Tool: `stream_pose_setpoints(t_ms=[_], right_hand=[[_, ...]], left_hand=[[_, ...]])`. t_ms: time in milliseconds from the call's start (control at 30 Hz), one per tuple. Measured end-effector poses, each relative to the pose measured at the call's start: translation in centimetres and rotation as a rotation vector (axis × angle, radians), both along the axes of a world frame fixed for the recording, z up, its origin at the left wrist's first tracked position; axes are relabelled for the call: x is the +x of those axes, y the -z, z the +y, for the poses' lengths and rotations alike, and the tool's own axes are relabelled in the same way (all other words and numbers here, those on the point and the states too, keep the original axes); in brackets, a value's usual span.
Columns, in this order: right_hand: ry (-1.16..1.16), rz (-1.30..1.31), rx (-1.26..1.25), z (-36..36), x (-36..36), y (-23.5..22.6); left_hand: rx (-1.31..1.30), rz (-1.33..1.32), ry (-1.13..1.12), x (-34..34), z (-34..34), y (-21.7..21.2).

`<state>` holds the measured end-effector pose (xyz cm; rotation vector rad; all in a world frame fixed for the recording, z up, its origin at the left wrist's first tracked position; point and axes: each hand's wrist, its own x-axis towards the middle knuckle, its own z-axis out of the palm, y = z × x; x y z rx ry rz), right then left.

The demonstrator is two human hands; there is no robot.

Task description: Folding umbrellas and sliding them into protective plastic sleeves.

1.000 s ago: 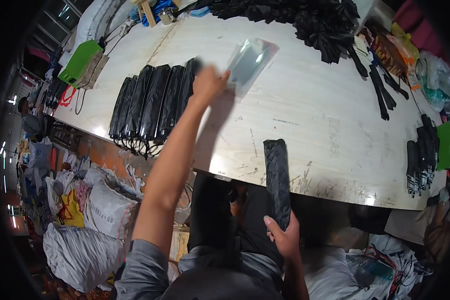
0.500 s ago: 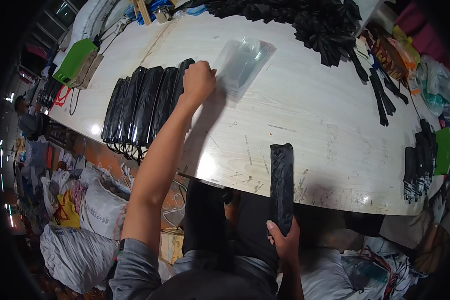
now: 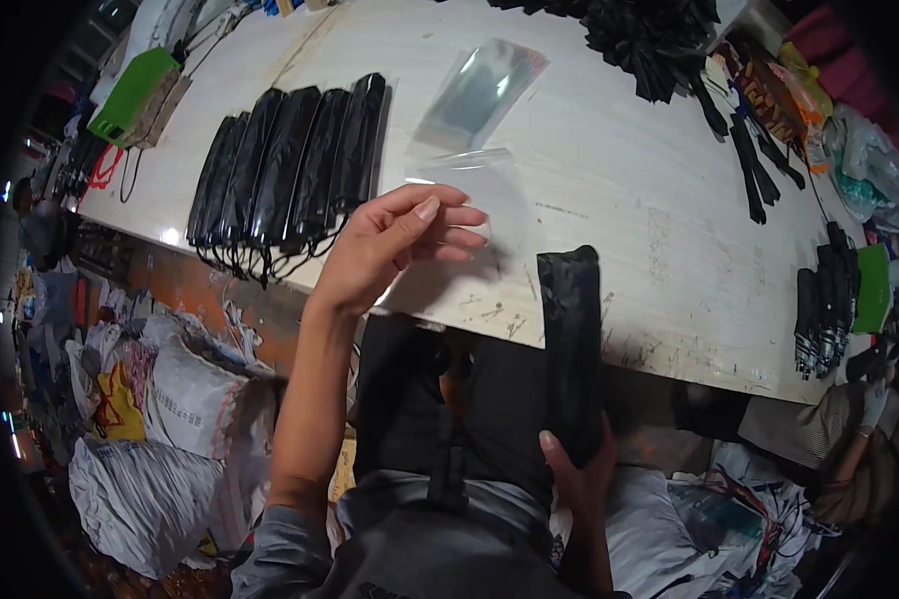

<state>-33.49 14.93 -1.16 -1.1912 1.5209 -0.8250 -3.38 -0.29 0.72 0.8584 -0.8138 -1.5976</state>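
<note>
Pulled back, left hand [image 3: 395, 250] apparently pinches clear sleeve [image 3: 479, 195] at fingertips [image 3: 469, 235].

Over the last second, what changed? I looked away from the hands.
The left hand drew back from the stack of clear sleeves, bringing one clear sleeve toward the table edge. The right hand still holds the folded black umbrella upright; the bagged row stayed.

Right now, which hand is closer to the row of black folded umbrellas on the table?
The left hand. It is raised just right of the row of black folded umbrellas, holding a clear plastic sleeve. The right hand is lower, below the table edge, gripping another black umbrella.
</note>
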Motion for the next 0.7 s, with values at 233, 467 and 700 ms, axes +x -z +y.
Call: stream_pose_setpoints(t_ms=[233, 467, 700], right_hand=[[-0.279, 0.312, -0.384, 2.6, -2.4, -1.4], [-0.350, 0.390, -0.464, 3.5, -2.0, -3.3], [-0.296, 0.529, -0.623, 3.5, -2.3, -3.1]], left_hand=[[-0.134, -0.031, -0.231, -2.1, 4.1, -3.1], [-0.153, -0.080, -0.281, -1.9, 6.2, -4.4], [-0.339, -0.166, -0.090, -2.3, 9.3, -4.7]])
